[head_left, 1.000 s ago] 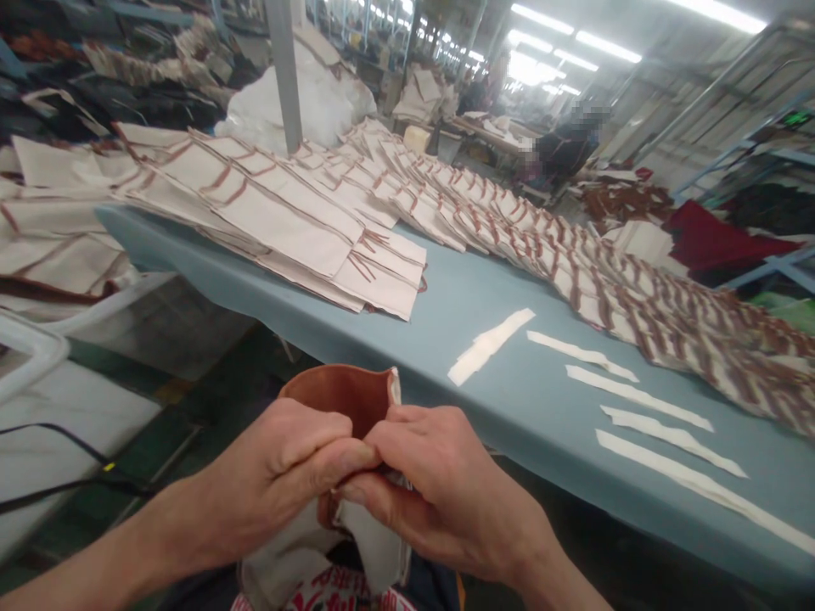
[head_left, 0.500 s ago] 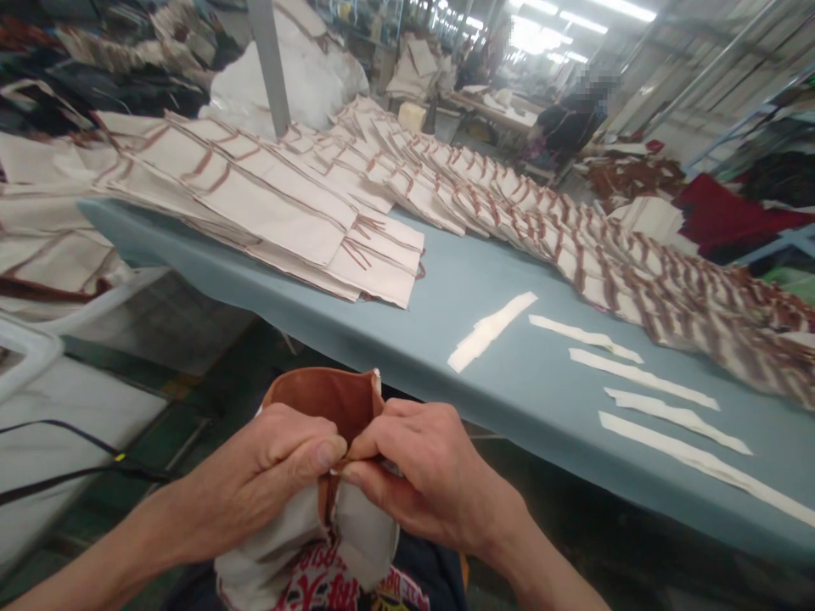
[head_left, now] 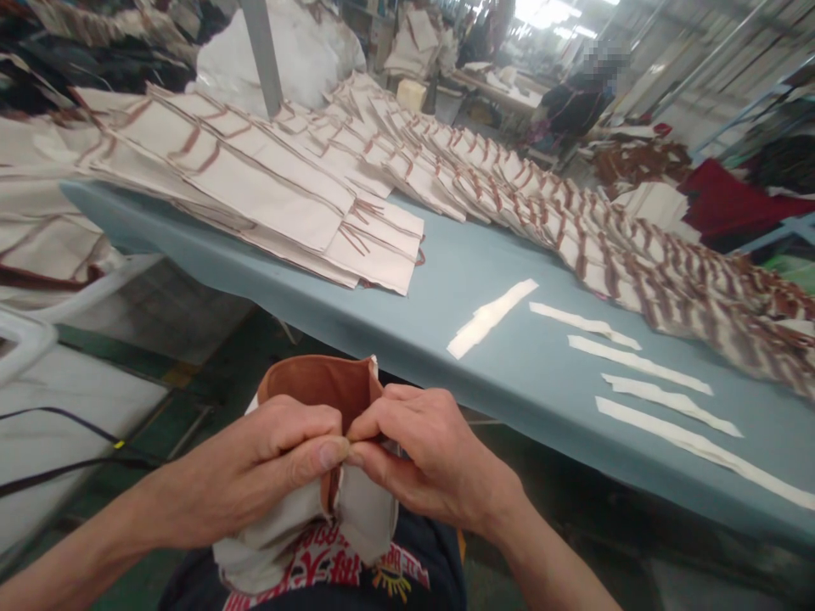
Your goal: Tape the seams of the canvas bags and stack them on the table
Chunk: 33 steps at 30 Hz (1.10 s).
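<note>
A cream cloth bag (head_left: 369, 509) with a brown lining sits against my lap, its mouth facing up. My left hand (head_left: 286, 467) pinches the near rim, thumb on top. Right beside it, my right hand (head_left: 426, 450) grips the same rim between thumb and bent fingers, and the two thumb tips nearly touch. A brown strip runs down the bag below the fingers. The exact edge inside the pinch is hidden. Ahead of the hands stands a table with a blue-green cover (head_left: 382, 327).
Flat cream panels with brown trim (head_left: 255, 187) are stacked on the table's left. A long row of overlapping pieces (head_left: 541, 204) runs along its far side. Several pale strips (head_left: 655, 365) lie at the right. A white bin (head_left: 25, 339) stands left; a person (head_left: 576, 106) is farther back.
My thumbs have drawn closer together at the bag's rim, the left one shifting slightly right. The whole view has tilted a little downward. Both hands keep their pinch.
</note>
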Available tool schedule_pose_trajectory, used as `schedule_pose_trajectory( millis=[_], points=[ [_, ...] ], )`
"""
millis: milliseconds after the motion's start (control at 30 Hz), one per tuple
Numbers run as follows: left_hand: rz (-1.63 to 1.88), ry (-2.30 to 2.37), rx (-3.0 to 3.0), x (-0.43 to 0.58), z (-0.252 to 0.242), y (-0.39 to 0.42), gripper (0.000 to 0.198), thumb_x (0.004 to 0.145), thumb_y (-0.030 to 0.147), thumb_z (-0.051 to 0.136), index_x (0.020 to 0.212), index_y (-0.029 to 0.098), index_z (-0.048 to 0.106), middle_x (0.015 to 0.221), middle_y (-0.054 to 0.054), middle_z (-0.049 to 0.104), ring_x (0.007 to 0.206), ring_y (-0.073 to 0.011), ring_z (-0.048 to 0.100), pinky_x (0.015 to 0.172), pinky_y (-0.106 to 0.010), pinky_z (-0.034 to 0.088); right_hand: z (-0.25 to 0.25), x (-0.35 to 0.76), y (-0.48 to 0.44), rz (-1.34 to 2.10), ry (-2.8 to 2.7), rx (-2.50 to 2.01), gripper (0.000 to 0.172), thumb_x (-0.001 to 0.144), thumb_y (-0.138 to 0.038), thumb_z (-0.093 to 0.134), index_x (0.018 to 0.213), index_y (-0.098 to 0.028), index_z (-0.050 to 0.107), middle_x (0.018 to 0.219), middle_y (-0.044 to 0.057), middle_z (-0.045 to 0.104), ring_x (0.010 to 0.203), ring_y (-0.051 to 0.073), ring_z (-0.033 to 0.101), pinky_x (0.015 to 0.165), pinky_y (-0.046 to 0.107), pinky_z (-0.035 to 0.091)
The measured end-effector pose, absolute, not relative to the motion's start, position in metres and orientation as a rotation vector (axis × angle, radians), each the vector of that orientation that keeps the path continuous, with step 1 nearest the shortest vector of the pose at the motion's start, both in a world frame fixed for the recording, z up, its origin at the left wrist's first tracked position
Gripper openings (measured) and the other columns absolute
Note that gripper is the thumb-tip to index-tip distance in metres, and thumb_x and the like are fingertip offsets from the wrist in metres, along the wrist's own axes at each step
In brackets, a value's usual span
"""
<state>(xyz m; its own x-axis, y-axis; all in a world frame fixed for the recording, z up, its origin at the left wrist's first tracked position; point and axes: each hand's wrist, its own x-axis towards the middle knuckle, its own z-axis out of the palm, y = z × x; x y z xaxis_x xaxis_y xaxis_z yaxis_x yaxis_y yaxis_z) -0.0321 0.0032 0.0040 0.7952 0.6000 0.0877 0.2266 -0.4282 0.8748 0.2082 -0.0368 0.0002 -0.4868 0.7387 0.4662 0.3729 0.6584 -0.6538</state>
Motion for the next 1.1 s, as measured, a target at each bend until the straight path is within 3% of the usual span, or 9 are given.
schedule_pose_trajectory(
  millis=[133, 300, 433, 567, 767, 933, 1100],
  points=[
    [0.469, 0.576, 1.856, -0.039, -0.006, 0.000, 0.056, 0.122, 0.048, 0.046, 0.072, 0.024, 0.054, 0.063, 0.006, 0.056, 0.056, -0.0130, 0.052, 0.055, -0.023, 0.042, 0.004, 0.208, -0.038, 0.726, -2.072, -0.867, 0.023, 0.116, -0.027, 0.062, 0.095, -0.023, 0.068, 0.080, 0.000, 0.076, 0.070, 0.016, 0.066, 0.071, 0.028, 0.049],
    [0.481, 0.619, 1.755, -0.040, -0.016, -0.002, 0.054, 0.121, 0.054, 0.043, 0.074, 0.026, 0.040, 0.067, 0.008, 0.036, 0.057, -0.0126, 0.037, 0.051, -0.023, 0.035, 0.007, 0.208, -0.037, 0.875, -2.016, -0.899, 0.035, 0.119, -0.033, 0.052, 0.089, -0.023, 0.067, 0.080, 0.001, 0.074, 0.070, 0.015, 0.065, 0.072, 0.028, 0.049],
    [0.471, 0.681, 1.880, -0.038, -0.018, 0.000, 0.047, 0.118, 0.043, 0.045, 0.074, 0.025, 0.045, 0.066, 0.008, 0.043, 0.057, -0.0125, 0.043, 0.053, -0.023, 0.036, 0.000, 0.206, -0.035, 0.873, -2.006, -0.939, 0.047, 0.124, -0.037, 0.049, 0.081, -0.022, 0.063, 0.074, -0.001, 0.068, 0.066, 0.014, 0.059, 0.068, 0.028, 0.044],
    [0.509, 0.719, 2.055, -0.041, -0.020, -0.005, 0.042, 0.115, 0.032, 0.049, 0.075, 0.023, 0.054, 0.067, 0.007, 0.056, 0.059, -0.0115, 0.053, 0.058, -0.024, 0.038, -0.008, 0.205, -0.034, 0.832, -2.001, -0.971, 0.048, 0.125, -0.039, 0.051, 0.082, -0.023, 0.062, 0.073, -0.001, 0.068, 0.065, 0.014, 0.059, 0.067, 0.028, 0.042],
    [0.649, 0.682, 2.126, -0.038, -0.037, -0.022, 0.032, 0.101, 0.015, 0.046, 0.075, 0.026, 0.030, 0.065, 0.010, 0.028, 0.052, -0.0103, 0.030, 0.052, -0.032, 0.022, -0.008, 0.201, -0.040, 0.603, -2.123, -0.924, 0.049, 0.128, -0.045, 0.047, 0.088, -0.023, 0.064, 0.073, 0.000, 0.070, 0.067, 0.017, 0.063, 0.065, 0.030, 0.043],
    [0.605, 0.610, 2.143, -0.032, -0.032, -0.033, 0.026, 0.097, 0.009, 0.044, 0.077, 0.025, 0.042, 0.063, 0.009, 0.041, 0.051, -0.0099, 0.038, 0.053, -0.032, 0.025, -0.014, 0.194, -0.044, 0.320, -2.127, -0.853, 0.057, 0.131, -0.042, 0.036, 0.082, -0.024, 0.058, 0.066, -0.002, 0.066, 0.058, 0.015, 0.055, 0.062, 0.032, 0.043],
    [0.739, 0.558, 2.135, -0.026, -0.022, -0.048, 0.026, 0.094, 0.008, 0.041, 0.075, 0.026, 0.037, 0.060, 0.009, 0.044, 0.050, -0.0102, 0.043, 0.054, -0.028, 0.031, -0.040, 0.179, -0.048, 0.117, -2.054, -0.831, 0.061, 0.131, -0.037, 0.024, 0.078, -0.026, 0.053, 0.064, -0.002, 0.058, 0.056, 0.016, 0.051, 0.064, 0.033, 0.044]
  ],
)
